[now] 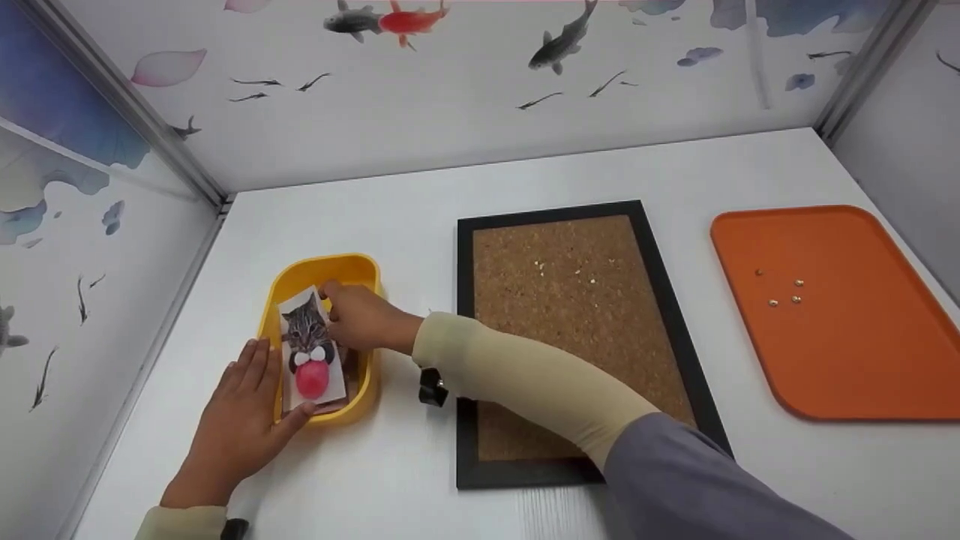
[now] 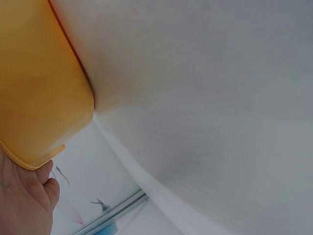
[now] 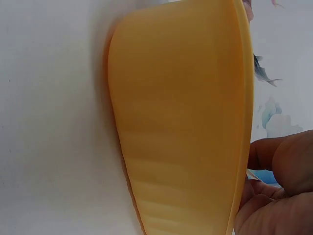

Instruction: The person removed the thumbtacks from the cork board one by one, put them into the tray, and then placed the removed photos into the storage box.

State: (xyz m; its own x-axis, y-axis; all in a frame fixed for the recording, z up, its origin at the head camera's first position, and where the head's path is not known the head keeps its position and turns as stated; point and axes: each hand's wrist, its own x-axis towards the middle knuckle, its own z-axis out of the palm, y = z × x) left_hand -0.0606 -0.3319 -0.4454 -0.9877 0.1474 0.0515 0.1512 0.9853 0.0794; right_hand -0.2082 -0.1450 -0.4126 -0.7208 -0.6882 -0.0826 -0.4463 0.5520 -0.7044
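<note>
A yellow bin (image 1: 367, 394) stands on the left of the white table. Inside it lies a photo card (image 1: 307, 341) of a tabby cat with a pink ball shape, on top of other cards partly hidden beneath. My right hand (image 1: 366, 316) reaches into the bin from the right and pinches the card's upper right edge; its fingertips are partly hidden. In the right wrist view, the curled fingers (image 3: 293, 161) show behind the bin's rim. My left hand (image 1: 238, 420) rests along the bin's left rim with fingers extended, the thumb at the near edge.
A black-framed corkboard (image 1: 592, 352) lies under my right forearm, with several small pale bits on its surface. On the right, an orange tray (image 1: 862, 352) holds several small metallic pieces (image 1: 796, 299). Patterned walls (image 1: 480, 97) enclose the table's back and sides.
</note>
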